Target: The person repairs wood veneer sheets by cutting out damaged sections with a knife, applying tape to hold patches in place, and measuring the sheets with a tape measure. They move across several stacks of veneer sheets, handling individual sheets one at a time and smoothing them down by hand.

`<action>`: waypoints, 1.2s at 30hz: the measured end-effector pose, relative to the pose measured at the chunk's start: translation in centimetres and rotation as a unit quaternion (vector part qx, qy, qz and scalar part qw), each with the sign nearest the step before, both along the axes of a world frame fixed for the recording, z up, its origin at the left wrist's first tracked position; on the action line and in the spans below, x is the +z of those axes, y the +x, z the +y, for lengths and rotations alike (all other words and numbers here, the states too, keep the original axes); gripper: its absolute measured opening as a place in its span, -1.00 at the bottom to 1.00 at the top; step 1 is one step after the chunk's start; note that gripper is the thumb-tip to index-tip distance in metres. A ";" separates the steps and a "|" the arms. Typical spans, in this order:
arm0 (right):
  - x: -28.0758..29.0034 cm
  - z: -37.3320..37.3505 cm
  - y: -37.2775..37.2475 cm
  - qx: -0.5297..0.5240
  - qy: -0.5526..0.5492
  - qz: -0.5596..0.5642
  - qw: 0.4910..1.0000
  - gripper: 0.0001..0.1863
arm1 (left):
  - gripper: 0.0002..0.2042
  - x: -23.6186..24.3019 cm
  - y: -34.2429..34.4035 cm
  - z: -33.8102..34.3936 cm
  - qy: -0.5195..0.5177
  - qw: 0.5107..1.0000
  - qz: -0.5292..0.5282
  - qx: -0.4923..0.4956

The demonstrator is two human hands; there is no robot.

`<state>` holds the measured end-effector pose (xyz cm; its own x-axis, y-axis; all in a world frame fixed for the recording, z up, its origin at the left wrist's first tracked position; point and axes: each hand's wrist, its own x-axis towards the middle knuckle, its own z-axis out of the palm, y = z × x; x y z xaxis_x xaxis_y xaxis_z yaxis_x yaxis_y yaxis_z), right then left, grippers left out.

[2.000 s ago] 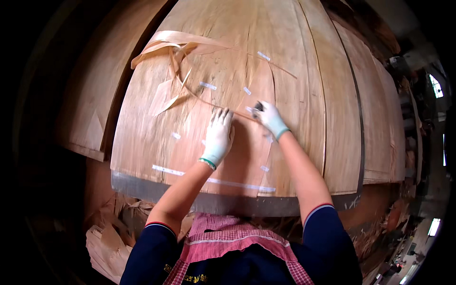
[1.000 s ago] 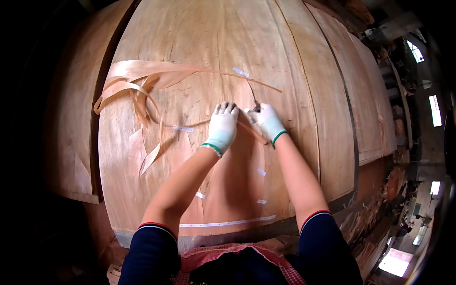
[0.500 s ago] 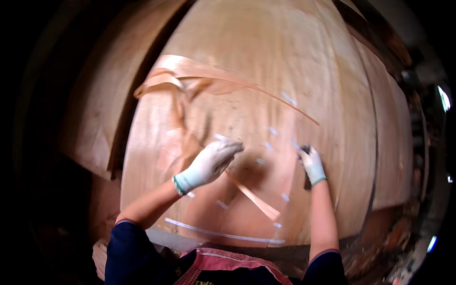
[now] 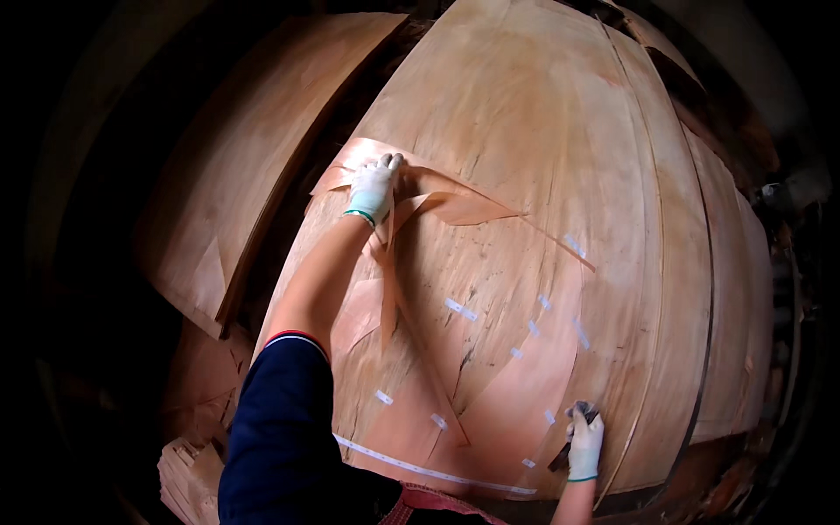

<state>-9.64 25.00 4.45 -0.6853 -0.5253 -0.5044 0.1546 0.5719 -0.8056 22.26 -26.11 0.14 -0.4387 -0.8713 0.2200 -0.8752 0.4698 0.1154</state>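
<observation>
My left hand (image 4: 378, 179), in a white glove with a green cuff, reaches up onto a tangle of pale pink veneer strips (image 4: 464, 206) at the upper left of a large veneer sheet (image 4: 499, 105), fingers closed over them. Long thin strips trail down from it across the sheet. My gloved right hand (image 4: 584, 437) is low on the right, closed on a dark tool (image 4: 557, 459), probably a blade, partly hidden by the hand. Several short white tape pieces (image 4: 459, 308) and pinker veneer patches (image 4: 525, 385) mark the sheet's lower half, with a long tape strip along the near edge.
A separate stack of veneer sheets (image 4: 245, 122) lies to the left across a dark gap. More sheets (image 4: 735, 289) lie beyond the right edge, with machinery or clutter in shadow behind. Torn veneer scraps (image 4: 184, 481) are heaped at the lower left.
My left hand has moved up and left from mid-sheet onto the loose strips. My right hand, with the dark tool, has come down and right. The camera view has shifted.
</observation>
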 end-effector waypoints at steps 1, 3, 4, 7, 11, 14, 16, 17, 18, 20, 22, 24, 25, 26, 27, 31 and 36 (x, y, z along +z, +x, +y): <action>-0.2 0.5 0.3 -0.005 -0.003 0.001 1.000 -0.87 | -0.69 0.1 -1.1 -0.3 -0.069 0.998 -0.005 0.004; -0.1 0.8 0.8 -0.006 -0.011 0.003 1.000 -0.86 | -0.78 -1.1 -1.2 -2.3 -0.081 0.996 -0.043 0.014; 0.2 0.8 1.3 -0.009 -0.018 -0.006 1.000 -0.86 | -0.86 -1.5 -0.8 -3.1 -0.090 0.992 -0.088 0.024; 1.1 1.1 1.9 -0.012 -0.016 -0.004 1.000 -0.86 | -0.87 -1.1 1.1 -3.4 -0.122 0.990 -0.049 0.043; 2.0 2.4 2.8 -0.007 -0.013 0.002 1.000 -0.87 | -0.86 1.6 6.6 -0.7 -0.135 0.988 0.041 0.068; 3.1 3.1 4.6 0.021 -0.037 0.015 0.999 -0.87 | -0.83 5.0 13.1 3.5 -0.184 0.977 0.083 0.072; 3.3 3.6 6.1 0.029 -0.040 0.023 0.999 -0.87 | -0.81 7.7 16.9 7.6 -0.222 0.963 0.112 0.107; 2.4 4.0 6.7 0.056 -0.068 0.029 0.996 -0.87 | -0.80 8.8 19.1 9.4 -0.245 0.956 0.127 0.101; 2.3 4.6 7.5 0.083 -0.096 0.035 0.991 -0.87 | -0.81 10.8 20.8 11.9 -0.235 0.953 0.164 0.093; 3.5 4.4 10.9 0.112 -0.074 0.017 0.991 -0.87 | -0.79 13.7 23.6 16.6 -0.225 0.952 0.186 0.097; 4.6 3.5 15.4 0.163 -0.087 -0.022 0.983 -0.87 | -0.76 16.6 24.8 21.8 -0.211 0.951 0.218 0.066; 5.3 2.7 20.8 0.209 -0.120 -0.073 0.968 -0.79 | -0.74 18.4 24.9 26.1 -0.220 0.936 0.276 -0.006; 4.9 1.8 23.8 0.230 -0.183 -0.086 0.952 -0.74 | -0.70 20.3 24.2 29.3 -0.170 0.955 0.243 0.001; 4.6 0.8 26.8 0.250 -0.245 -0.099 0.931 -0.66 | -0.70 20.2 23.9 30.8 -0.190 0.958 0.211 -0.032; 4.9 -0.2 30.3 0.302 -0.278 -0.015 0.912 -0.56 | -0.70 21.0 23.5 33.3 -0.199 0.956 0.203 -0.065; 12.0 -2.8 40.5 0.323 -0.414 -0.067 0.848 -0.32 | -0.70 24.3 19.3 42.3 -0.116 0.937 0.268 -0.190; 8.8 -2.5 43.8 0.102 -0.547 -0.337 0.759 -0.53 | -0.53 26.7 21.5 47.7 0.072 0.902 0.312 -0.289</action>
<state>34.17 22.52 13.23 -0.3131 -0.9433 0.1101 0.7415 -0.3152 -0.5923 43.80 21.55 26.86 -0.6598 -0.5754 0.4834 -0.2322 0.7679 0.5970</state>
